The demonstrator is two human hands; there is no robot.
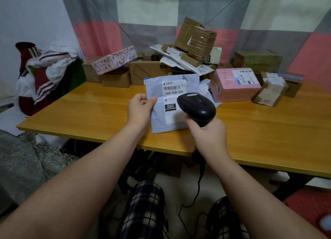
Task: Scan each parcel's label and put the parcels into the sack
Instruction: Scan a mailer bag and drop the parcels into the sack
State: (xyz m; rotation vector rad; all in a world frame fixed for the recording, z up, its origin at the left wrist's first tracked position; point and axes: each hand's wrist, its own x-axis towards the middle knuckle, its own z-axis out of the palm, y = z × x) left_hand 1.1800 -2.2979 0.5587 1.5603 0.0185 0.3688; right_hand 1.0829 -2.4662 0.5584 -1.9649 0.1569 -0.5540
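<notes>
A grey mailer parcel [156,88] is held over the counter [89,111], label [172,95] up, its left edge pinched by the left grip [140,107]. A black scanner [197,106] is clasped by the right grip [208,134], its head over the label's lower right. Grey woven fabric [21,160] at lower left is possibly the sack.

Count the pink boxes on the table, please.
2. One plain pink box lies right of the held mailer; one patterned pink box sits on brown cartons at the back left. The pile may hide more.
</notes>
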